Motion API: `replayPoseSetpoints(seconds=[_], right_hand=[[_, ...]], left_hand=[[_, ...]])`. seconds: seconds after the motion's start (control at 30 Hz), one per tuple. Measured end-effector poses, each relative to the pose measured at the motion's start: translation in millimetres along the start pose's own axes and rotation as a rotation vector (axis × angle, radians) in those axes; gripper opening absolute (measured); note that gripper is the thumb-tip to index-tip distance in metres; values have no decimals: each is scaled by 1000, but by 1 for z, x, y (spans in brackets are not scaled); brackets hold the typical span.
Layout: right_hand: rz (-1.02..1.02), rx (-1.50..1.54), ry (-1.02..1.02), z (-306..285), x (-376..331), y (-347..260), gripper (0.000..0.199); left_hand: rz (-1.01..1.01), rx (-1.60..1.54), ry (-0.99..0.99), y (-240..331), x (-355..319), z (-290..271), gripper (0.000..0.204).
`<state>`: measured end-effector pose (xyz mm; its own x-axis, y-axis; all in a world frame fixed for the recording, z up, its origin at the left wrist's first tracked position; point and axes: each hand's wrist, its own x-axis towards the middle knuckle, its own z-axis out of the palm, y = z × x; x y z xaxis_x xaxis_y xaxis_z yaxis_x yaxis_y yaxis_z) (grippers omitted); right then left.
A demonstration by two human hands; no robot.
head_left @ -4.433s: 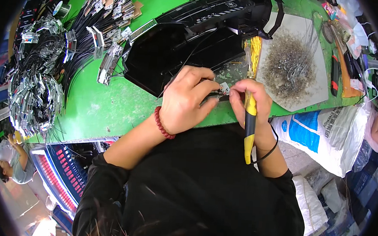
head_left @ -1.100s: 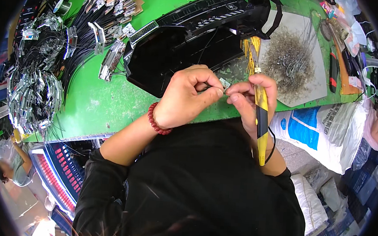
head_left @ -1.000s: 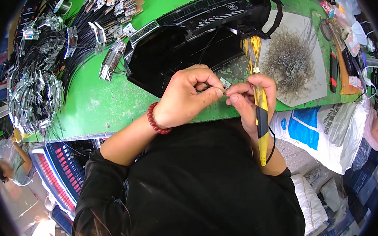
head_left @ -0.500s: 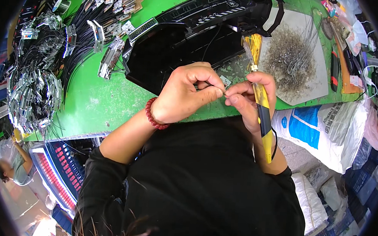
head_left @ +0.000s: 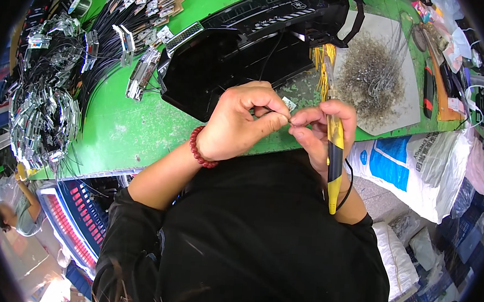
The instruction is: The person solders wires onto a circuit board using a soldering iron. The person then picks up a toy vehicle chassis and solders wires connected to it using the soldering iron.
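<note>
My left hand (head_left: 238, 120), with a red bead bracelet (head_left: 198, 148) on its wrist, is closed in a pinch on a thin dark wire (head_left: 263, 110). My right hand (head_left: 315, 147) pinches at the wire's end, so the two sets of fingertips almost meet. Between its thumb and forefinger the right hand also holds a soldering iron (head_left: 335, 162) with a yellow and black handle, tip pointing away from me. Just beyond my hands lies a large black plastic housing (head_left: 220, 53), open side toward me. A small board (head_left: 289, 103) shows behind the fingertips.
Yellow wires (head_left: 319, 61) hang beside the iron's tip. Wire clippings (head_left: 371, 73) are heaped on a pale sheet (head_left: 408, 108) at right. Bundles of metal-ended wired parts (head_left: 45, 111) cover the green table's (head_left: 115, 138) left. A white sack (head_left: 424, 167) stands below the right edge.
The soldering iron has turned more upright in my right hand, its rear end swinging left. Both hands keep their pinch, with only slight finger movement.
</note>
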<state>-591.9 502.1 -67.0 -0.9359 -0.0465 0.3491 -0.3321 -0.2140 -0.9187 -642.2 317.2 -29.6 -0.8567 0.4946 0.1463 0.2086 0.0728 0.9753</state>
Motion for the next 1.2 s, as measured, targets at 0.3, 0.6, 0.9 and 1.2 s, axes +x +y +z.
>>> replayPoseSetpoints(seconds=[0.3,0.6,0.9,1.2], right_hand=[[11,134,11,2,3,1,44],[-113,-191,8,-2,-1,0,40],[229,-221,179,-29,-17,-18,44],[114,-318,190,-45,-34,-17,50]], left_hand=[[-30,-22,-47,1,1,-5,7],[-55,139,-27,4,0,0,9],[163,681,71,-8,-2,12,10],[191,759,78,-16,-3,22,13]])
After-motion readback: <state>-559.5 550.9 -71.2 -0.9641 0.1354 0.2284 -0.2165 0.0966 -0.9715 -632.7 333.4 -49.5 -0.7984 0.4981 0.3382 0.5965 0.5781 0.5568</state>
